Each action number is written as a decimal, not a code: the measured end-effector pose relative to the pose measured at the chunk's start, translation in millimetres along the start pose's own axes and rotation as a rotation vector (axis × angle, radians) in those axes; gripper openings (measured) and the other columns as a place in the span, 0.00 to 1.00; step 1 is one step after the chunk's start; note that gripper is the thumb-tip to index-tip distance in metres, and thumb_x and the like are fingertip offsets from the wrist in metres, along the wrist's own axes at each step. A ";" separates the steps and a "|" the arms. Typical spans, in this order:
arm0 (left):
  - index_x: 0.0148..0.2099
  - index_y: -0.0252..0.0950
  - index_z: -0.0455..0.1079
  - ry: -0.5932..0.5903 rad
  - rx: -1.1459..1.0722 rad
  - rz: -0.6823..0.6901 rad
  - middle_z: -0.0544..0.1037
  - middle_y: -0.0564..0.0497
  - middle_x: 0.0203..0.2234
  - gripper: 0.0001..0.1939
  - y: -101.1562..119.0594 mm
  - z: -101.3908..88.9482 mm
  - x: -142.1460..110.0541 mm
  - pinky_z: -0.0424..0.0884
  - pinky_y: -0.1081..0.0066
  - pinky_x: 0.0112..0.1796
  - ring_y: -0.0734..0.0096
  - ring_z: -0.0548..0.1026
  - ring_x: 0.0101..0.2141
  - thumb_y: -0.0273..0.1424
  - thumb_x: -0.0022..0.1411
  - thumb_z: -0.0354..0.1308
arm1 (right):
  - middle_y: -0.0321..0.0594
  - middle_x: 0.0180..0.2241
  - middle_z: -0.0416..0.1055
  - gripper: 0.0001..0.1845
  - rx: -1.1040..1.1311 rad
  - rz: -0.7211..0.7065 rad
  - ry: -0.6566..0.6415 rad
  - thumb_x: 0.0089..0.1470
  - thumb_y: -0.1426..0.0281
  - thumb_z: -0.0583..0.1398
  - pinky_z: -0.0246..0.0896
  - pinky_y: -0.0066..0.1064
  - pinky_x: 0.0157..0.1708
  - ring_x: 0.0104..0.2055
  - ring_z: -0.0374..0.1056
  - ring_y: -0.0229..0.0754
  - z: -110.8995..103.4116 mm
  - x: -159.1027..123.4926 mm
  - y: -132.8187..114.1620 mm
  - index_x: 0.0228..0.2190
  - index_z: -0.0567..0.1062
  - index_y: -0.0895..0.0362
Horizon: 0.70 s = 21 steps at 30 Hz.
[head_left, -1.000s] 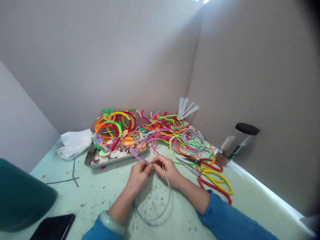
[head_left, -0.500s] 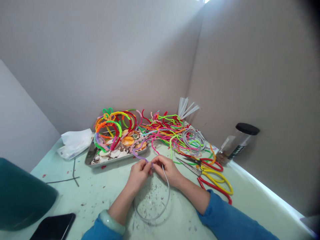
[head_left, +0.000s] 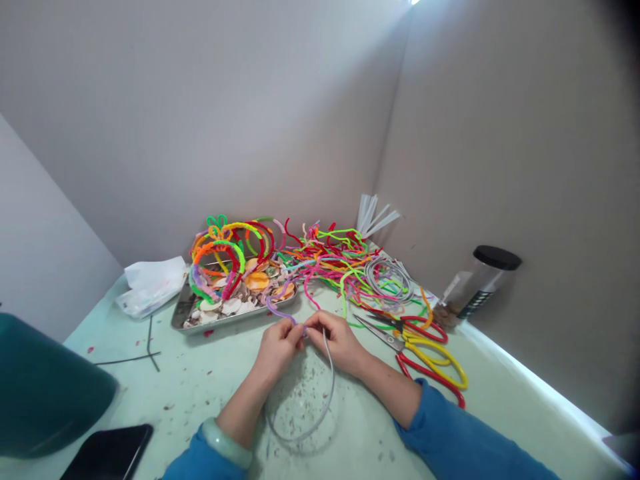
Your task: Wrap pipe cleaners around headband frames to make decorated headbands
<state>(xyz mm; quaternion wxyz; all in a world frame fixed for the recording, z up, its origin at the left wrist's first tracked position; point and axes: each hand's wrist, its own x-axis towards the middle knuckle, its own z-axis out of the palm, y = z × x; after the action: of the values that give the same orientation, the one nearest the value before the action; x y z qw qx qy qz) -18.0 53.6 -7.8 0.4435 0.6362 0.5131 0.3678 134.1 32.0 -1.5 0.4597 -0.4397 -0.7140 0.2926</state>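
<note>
My left hand (head_left: 274,350) and my right hand (head_left: 336,340) meet fingertip to fingertip over the pale green table (head_left: 200,387). Both pinch the same spot where a purple pipe cleaner (head_left: 278,311) joins a grey hoop-shaped band (head_left: 320,407). The purple strand curls away to the left toward the metal tray (head_left: 181,323). The grey band arcs down from my fingers and loops back between my wrists. Both arms wear blue sleeves, and a pale green bangle (head_left: 227,445) sits on my left wrist.
The metal tray holds shells and pipe-cleaner-wrapped hoops (head_left: 225,257). A heap of coloured pipe cleaners (head_left: 335,257) and grey bands (head_left: 387,277) lies behind. Red and yellow scissors (head_left: 425,353) lie right, near a black-lidded jar (head_left: 475,280). A phone (head_left: 107,453), plastic bag (head_left: 150,283) and teal object (head_left: 45,393) are left.
My hands stay pinched together at the same spot. The grey band has swung slightly, its lower arc shifting a little to the left.
</note>
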 end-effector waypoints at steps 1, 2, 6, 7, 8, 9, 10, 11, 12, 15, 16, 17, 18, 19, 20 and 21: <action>0.20 0.36 0.61 -0.001 -0.004 0.001 0.67 0.55 0.14 0.19 0.0 0.0 0.0 0.55 0.74 0.20 0.76 0.61 0.17 0.46 0.52 0.52 | 0.37 0.26 0.70 0.06 0.004 0.004 -0.004 0.54 0.70 0.56 0.57 0.27 0.29 0.28 0.64 0.36 0.0 -0.1 -0.3 0.30 0.73 0.58; 0.20 0.35 0.61 -0.001 -0.004 0.000 0.67 0.55 0.14 0.19 0.1 0.0 -0.1 0.55 0.74 0.20 0.76 0.61 0.17 0.46 0.52 0.52 | 0.37 0.26 0.71 0.06 0.009 0.007 -0.006 0.54 0.70 0.56 0.58 0.27 0.29 0.28 0.64 0.36 0.0 -0.2 -0.5 0.30 0.73 0.58; 0.21 0.36 0.61 -0.001 0.015 -0.015 0.67 0.55 0.14 0.19 1.4 -0.5 -0.1 0.55 0.75 0.20 0.76 0.61 0.17 0.45 0.52 0.52 | 0.37 0.27 0.71 0.06 0.014 0.011 0.002 0.54 0.69 0.56 0.58 0.27 0.29 0.28 0.64 0.36 0.4 -0.2 -1.1 0.31 0.73 0.58; 0.20 0.36 0.61 -0.001 0.020 -0.018 0.66 0.55 0.14 0.19 1.4 -0.6 0.0 0.55 0.75 0.20 0.76 0.61 0.17 0.45 0.52 0.52 | 0.37 0.27 0.71 0.06 0.008 0.014 0.005 0.54 0.69 0.56 0.58 0.27 0.29 0.28 0.64 0.36 0.5 -0.2 -1.2 0.30 0.72 0.58; 0.20 0.36 0.61 -0.001 0.024 -0.019 0.66 0.55 0.14 0.18 1.2 -0.7 0.3 0.55 0.75 0.20 0.76 0.61 0.17 0.45 0.52 0.52 | 0.37 0.26 0.71 0.06 0.001 0.019 0.009 0.54 0.69 0.56 0.58 0.26 0.29 0.28 0.64 0.36 0.6 -0.1 -1.3 0.30 0.72 0.58; 0.20 0.36 0.61 -0.002 0.029 -0.018 0.66 0.55 0.14 0.18 0.9 -0.7 0.5 0.55 0.75 0.20 0.76 0.61 0.17 0.44 0.52 0.52 | 0.37 0.26 0.71 0.06 -0.004 0.023 0.010 0.54 0.70 0.56 0.58 0.26 0.29 0.28 0.64 0.36 0.8 -0.1 -1.3 0.29 0.72 0.58; 0.20 0.36 0.61 -0.001 0.034 -0.016 0.66 0.55 0.14 0.18 0.6 -0.6 0.7 0.55 0.75 0.20 0.76 0.61 0.17 0.44 0.52 0.52 | 0.37 0.26 0.71 0.06 -0.008 0.026 0.011 0.54 0.70 0.57 0.57 0.26 0.28 0.27 0.63 0.36 0.9 -0.1 -1.2 0.29 0.72 0.58; 0.20 0.36 0.61 0.001 0.043 -0.012 0.66 0.55 0.13 0.18 0.6 -0.5 0.8 0.54 0.75 0.21 0.75 0.61 0.18 0.44 0.53 0.52 | 0.37 0.26 0.70 0.06 -0.010 0.027 0.011 0.53 0.70 0.57 0.57 0.26 0.28 0.27 0.63 0.36 1.0 -0.1 -0.9 0.29 0.72 0.58; 0.20 0.36 0.61 0.005 0.055 -0.007 0.66 0.55 0.13 0.18 1.0 -0.5 0.7 0.54 0.75 0.21 0.75 0.61 0.18 0.43 0.53 0.51 | 0.36 0.26 0.70 0.05 -0.010 0.026 0.011 0.53 0.70 0.57 0.57 0.26 0.28 0.27 0.63 0.36 1.1 -0.2 -0.4 0.28 0.72 0.58; 0.20 0.36 0.61 0.017 0.141 0.022 0.66 0.55 0.14 0.18 6.1 -1.1 -1.9 0.55 0.75 0.22 0.74 0.63 0.19 0.42 0.54 0.50 | 0.36 0.26 0.69 0.05 -0.006 0.017 0.011 0.53 0.71 0.56 0.56 0.26 0.28 0.27 0.63 0.35 1.3 -0.2 1.9 0.28 0.71 0.59; 0.20 0.36 0.62 0.021 0.195 0.037 0.66 0.55 0.14 0.18 9.4 -1.8 -3.6 0.55 0.75 0.22 0.74 0.63 0.19 0.42 0.55 0.49 | 0.36 0.26 0.69 0.05 -0.002 0.016 0.010 0.53 0.72 0.56 0.56 0.25 0.28 0.27 0.63 0.35 1.4 -0.2 2.8 0.28 0.71 0.59; 0.20 0.35 0.62 0.025 0.265 0.058 0.67 0.55 0.14 0.18 13.3 -2.8 -5.4 0.54 0.75 0.23 0.74 0.64 0.20 0.41 0.56 0.49 | 0.36 0.25 0.68 0.05 0.003 0.017 0.008 0.53 0.72 0.56 0.56 0.25 0.28 0.27 0.62 0.35 1.6 -0.1 3.7 0.28 0.71 0.59; 0.20 0.35 0.63 0.028 0.352 0.085 0.67 0.54 0.15 0.18 17.7 -4.1 -7.4 0.54 0.75 0.24 0.73 0.65 0.21 0.39 0.58 0.48 | 0.36 0.25 0.68 0.05 0.008 0.021 0.007 0.53 0.72 0.56 0.56 0.25 0.28 0.27 0.62 0.35 1.8 0.0 4.6 0.28 0.71 0.59; 0.21 0.35 0.63 0.036 0.455 0.121 0.68 0.54 0.15 0.17 22.5 -5.6 -9.3 0.54 0.74 0.24 0.73 0.65 0.21 0.38 0.59 0.47 | 0.35 0.25 0.67 0.05 0.014 0.026 0.006 0.52 0.72 0.56 0.56 0.25 0.27 0.27 0.62 0.35 2.0 0.1 5.4 0.28 0.71 0.59; 0.22 0.35 0.65 0.044 0.567 0.172 0.69 0.53 0.16 0.17 27.4 -7.3 -11.0 0.53 0.74 0.25 0.73 0.66 0.22 0.36 0.60 0.46 | 0.35 0.25 0.67 0.05 0.018 0.033 0.007 0.52 0.71 0.56 0.56 0.25 0.27 0.27 0.61 0.35 2.3 0.2 6.1 0.28 0.71 0.59; 0.23 0.36 0.67 0.039 0.676 0.217 0.71 0.52 0.18 0.16 32.6 -9.3 -12.5 0.53 0.73 0.25 0.72 0.67 0.23 0.35 0.60 0.46 | 0.35 0.25 0.66 0.05 0.021 0.040 0.007 0.52 0.71 0.56 0.55 0.25 0.27 0.27 0.61 0.35 2.7 0.3 6.7 0.27 0.71 0.59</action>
<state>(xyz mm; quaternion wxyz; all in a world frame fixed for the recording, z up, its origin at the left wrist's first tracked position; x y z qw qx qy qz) -18.5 40.5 25.8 0.1562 0.7908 0.5436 0.2341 134.0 35.1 -7.9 0.4611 -0.4500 -0.7002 0.3077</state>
